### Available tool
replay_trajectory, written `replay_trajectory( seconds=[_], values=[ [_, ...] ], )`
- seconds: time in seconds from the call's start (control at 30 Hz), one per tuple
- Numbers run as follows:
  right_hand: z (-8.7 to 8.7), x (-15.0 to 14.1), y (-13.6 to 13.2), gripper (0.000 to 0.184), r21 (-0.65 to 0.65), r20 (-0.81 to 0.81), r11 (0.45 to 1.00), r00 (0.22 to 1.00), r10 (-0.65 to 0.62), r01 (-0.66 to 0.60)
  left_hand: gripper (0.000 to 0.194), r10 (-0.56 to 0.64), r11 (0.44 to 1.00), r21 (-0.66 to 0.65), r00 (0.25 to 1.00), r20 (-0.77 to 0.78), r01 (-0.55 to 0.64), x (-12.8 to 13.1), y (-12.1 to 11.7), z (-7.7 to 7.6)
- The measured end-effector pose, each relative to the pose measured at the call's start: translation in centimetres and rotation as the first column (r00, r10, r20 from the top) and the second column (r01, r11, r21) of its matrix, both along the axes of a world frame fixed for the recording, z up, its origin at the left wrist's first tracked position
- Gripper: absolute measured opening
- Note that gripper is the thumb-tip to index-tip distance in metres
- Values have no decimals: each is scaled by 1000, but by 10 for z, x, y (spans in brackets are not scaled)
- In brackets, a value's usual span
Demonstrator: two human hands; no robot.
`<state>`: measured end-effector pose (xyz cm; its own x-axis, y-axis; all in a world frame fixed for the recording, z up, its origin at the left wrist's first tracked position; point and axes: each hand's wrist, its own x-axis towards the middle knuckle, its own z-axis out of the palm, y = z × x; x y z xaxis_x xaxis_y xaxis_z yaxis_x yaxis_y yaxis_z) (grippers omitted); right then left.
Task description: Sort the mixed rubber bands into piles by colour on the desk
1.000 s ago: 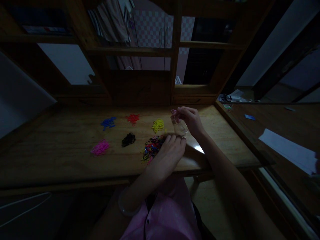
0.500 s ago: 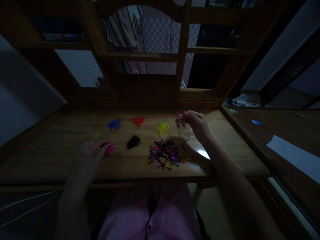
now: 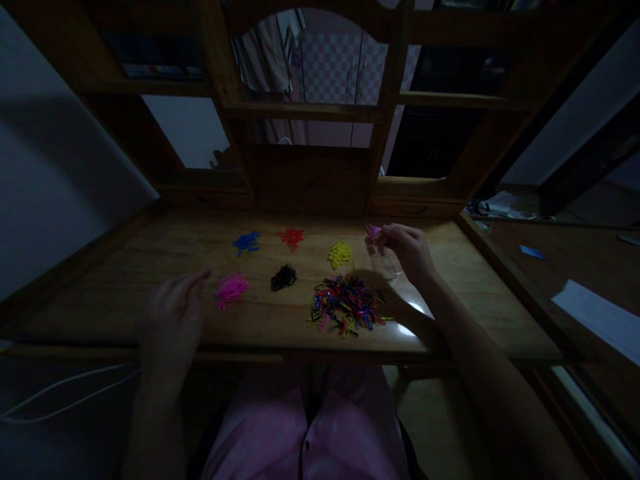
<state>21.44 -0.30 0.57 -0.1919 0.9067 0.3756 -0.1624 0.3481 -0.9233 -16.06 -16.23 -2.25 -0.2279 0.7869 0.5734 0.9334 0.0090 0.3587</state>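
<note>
My left hand (image 3: 173,313), slightly blurred, is over the desk just left of a pile of pink rubber bands (image 3: 231,291). Its index finger stretches out towards the pile, and nothing shows in its grasp. On the other side, my right hand (image 3: 407,250) is closed at the neck of a clear bottle (image 3: 386,267) with a pink cap (image 3: 373,231); the fingers partly hide it. Between my hands lie piles of black bands (image 3: 283,278), blue bands (image 3: 247,243), red bands (image 3: 291,237) and yellow bands (image 3: 341,255). A larger heap of mixed-colour bands (image 3: 345,303) lies nearer me.
The wooden desk (image 3: 125,267) has a shelf unit (image 3: 310,180) along its back and a wall (image 3: 65,153) on the left. Past its right edge, a lower surface holds white paper (image 3: 597,317) and a small blue card (image 3: 531,251).
My left hand has drawn back from the pink bands, which now show fully. My right hand stays at the bottle. The whole view has shifted a little.
</note>
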Motion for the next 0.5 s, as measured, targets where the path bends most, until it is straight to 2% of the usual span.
replay_trajectory(
  seconds=[0.13,0.17,0.23,0.3,0.37,0.43,0.5],
  values=[
    [-1,-1,0,27,-5,13,1000,1000,-4,4,20,-6,999,48,996,91,1,31,0,4],
    [-1,-1,0,27,-2,13,1000,1000,-7,7,21,-38,999,40,993,112,34,42,0,3],
    [-1,-1,0,26,2,15,1000,1000,-11,11,21,-171,985,-10,972,164,174,67,-1,1],
    [-1,0,0,27,7,15,1000,1000,-6,6,20,-327,929,-98,917,229,356,96,-3,0],
    [-1,0,0,27,12,11,1000,1000,6,-6,19,-437,852,-158,844,312,500,123,-5,-1],
    [-1,0,0,27,15,8,1000,1000,11,-11,19,-503,788,-171,779,375,591,147,-6,-1],
    [-1,0,-1,27,13,9,1000,1000,7,-7,19,-536,755,-161,740,407,635,166,-4,-2]
  ],
)
